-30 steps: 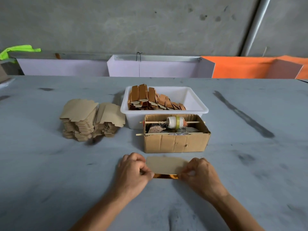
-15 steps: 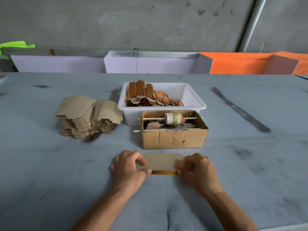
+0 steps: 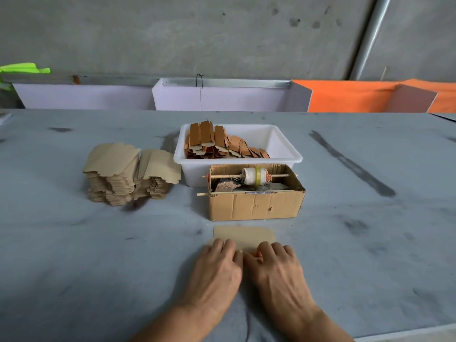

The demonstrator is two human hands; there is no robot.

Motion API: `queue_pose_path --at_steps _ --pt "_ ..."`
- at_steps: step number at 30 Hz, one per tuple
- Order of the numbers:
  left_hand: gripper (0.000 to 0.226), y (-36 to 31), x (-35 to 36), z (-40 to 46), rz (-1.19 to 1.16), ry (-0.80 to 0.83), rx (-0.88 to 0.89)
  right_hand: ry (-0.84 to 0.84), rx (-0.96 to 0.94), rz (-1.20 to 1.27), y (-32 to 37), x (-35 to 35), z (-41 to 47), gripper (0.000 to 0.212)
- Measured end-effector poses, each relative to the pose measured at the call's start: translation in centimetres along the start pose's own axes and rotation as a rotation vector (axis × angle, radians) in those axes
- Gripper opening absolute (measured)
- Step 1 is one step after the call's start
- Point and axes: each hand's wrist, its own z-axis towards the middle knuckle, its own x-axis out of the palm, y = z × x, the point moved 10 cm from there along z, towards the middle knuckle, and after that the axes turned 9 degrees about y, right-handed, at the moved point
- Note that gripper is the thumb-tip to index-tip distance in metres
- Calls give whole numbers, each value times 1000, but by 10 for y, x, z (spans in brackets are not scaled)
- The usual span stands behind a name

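Straight ahead, passage is barred by the brown corrugated cardboard box; only a narrow strip of grey table is left between it and the flat tan card sheet. Right behind the box, the white rectangular plastic tub is parked. A thin wooden stick is seen jutting from the box's left side. The pile of tan die-cut card blanks is set just beside the tub. Wide bare tabletop is offered outside the left hand and the right hand.
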Motion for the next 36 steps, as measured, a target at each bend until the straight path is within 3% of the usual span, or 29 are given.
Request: queue_pose_path --at_steps 5,8,12,18,23,28,31,36 --pt "29 9 -3 -4 -28 -1 0 -32 13 28 -13 -3 -4 10" --pt "14 16 -8 -10 -43 -10 12 -16 47 64 -28 0 -6 22" --pt "28 33 -11 -22 -109 -41 -44 -10 103 106 -42 2 -14 29" --pt "46 40 -5 -28 -131 -23 -82 45 210 266 -57 11 -15 32" --pt "50 42 -6 -33 -123 -46 -49 -32 311 457 -79 3 1 30" --pt "44 38 -3 -40 -98 -1 -51 242 280 340 -65 31 20 32" --pt "18 38 -7 -34 -155 38 -57 325 265 305 -62 37 26 30" --pt "10 63 -2 10 -334 93 -226 463 238 360 -67 43 37 29"
